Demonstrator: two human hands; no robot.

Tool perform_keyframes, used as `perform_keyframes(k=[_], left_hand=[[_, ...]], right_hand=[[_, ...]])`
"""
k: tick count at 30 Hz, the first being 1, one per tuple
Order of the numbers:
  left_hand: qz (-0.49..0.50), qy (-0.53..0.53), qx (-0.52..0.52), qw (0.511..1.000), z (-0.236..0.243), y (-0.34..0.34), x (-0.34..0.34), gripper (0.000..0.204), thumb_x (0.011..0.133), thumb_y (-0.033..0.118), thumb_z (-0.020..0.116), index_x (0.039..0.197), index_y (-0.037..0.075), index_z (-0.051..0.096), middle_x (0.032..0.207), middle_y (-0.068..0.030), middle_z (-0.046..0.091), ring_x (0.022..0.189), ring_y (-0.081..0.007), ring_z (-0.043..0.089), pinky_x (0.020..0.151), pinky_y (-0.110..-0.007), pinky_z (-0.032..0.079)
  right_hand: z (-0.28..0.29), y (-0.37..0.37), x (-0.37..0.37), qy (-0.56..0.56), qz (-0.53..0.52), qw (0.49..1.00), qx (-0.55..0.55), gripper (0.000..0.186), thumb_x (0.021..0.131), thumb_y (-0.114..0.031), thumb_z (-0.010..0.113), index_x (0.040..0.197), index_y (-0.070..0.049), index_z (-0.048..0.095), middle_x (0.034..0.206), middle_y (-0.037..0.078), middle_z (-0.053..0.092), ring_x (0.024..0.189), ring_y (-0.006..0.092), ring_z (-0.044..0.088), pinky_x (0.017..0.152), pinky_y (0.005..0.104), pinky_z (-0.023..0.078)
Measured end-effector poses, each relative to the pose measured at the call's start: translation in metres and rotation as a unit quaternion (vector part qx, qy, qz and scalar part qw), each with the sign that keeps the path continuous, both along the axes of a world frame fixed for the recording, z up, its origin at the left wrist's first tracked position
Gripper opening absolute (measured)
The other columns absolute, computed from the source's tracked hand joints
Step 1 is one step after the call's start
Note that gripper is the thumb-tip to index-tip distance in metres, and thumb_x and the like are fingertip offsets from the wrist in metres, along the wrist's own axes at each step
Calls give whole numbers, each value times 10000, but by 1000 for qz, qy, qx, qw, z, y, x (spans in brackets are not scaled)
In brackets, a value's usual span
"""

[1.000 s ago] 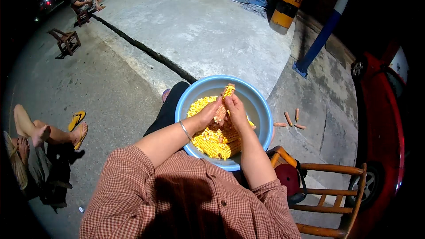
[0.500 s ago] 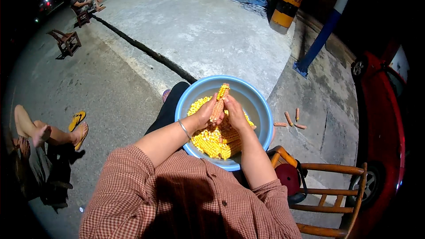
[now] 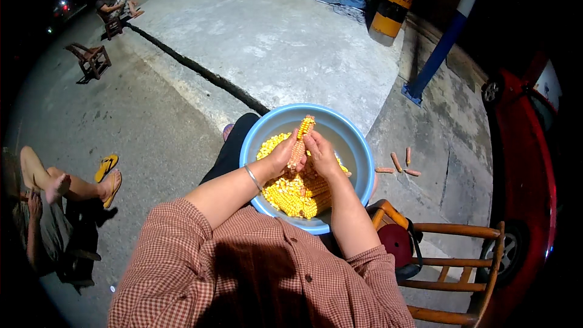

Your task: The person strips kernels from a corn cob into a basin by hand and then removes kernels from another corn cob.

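My left hand (image 3: 282, 155) is closed round the lower part of a corn cob (image 3: 306, 125), which is tilted upright. Yellow kernels remain along its upper end, while the lower length is stripped and pinkish. Against the cob's right side, my right hand (image 3: 323, 154) grips with its thumb on the cob; its other fingers are partly hidden. Both hands are over a blue plastic basin (image 3: 366, 164) at my lap. In the basin are loose yellow kernels (image 3: 271, 144) and several ears of corn (image 3: 293, 199), partly covered by my forearms.
Several bare cobs (image 3: 396, 163) lie on the ground right of the basin. A wooden chair (image 3: 455, 229) bearing a dark red bag (image 3: 396, 246) stands at lower right, near a red car (image 3: 525, 176). A seated person's foot (image 3: 110, 186) and yellow flip-flop (image 3: 106, 167) are at left.
My right thumb has shifted slightly down along the cob; my left hand keeps its hold. At far left, the seated person's arm and hand have moved across the leg.
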State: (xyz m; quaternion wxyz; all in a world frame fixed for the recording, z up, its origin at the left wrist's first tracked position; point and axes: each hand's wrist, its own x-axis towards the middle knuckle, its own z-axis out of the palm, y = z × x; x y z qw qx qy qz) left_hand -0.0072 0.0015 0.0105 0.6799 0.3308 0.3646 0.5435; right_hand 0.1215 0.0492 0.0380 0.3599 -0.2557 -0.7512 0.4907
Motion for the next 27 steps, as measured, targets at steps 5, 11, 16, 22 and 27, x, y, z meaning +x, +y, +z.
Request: perform_keyframes(k=[5,11,16,22,27], left_hand=[[7,17,19,1000,5,-1,3,505,892,530,235,957,87,470,602,-50,530,452,-131,518,410,-228,421],[22,69,40,997,-2,2,4,512,896,519,246,925,63,476,598,-54,529,440,-134,510,410,-236,424],[12,37,29,999,4,-1,2,510,897,522,225,935,77,472,596,-51,528,435,-131,500,408,-233,419],[5,15,46,999,1,2,3,521,895,529,211,958,80,468,600,-46,529,441,-129,506,413,-226,419],[19,84,43,995,0,1,7,534,894,525,243,937,47,476,613,-56,537,458,-128,524,425,-222,427]], right_hand=[[-20,13,-6,131,18,985,-113,261,897,-244,449,1007,-18,522,749,32,560,612,96,518,546,227,432],[-11,7,-2,66,15,988,-141,239,900,-240,440,978,-30,523,716,26,531,632,55,498,484,202,412],[-7,6,1,23,27,995,-96,252,915,-242,405,971,-22,515,755,29,535,659,76,501,563,218,423],[-17,11,-4,102,-16,990,-92,270,917,-255,392,986,-21,507,756,41,541,626,111,514,597,237,435],[-8,7,1,65,24,979,-192,234,905,-245,424,973,-37,508,739,55,528,530,126,502,495,244,441]])
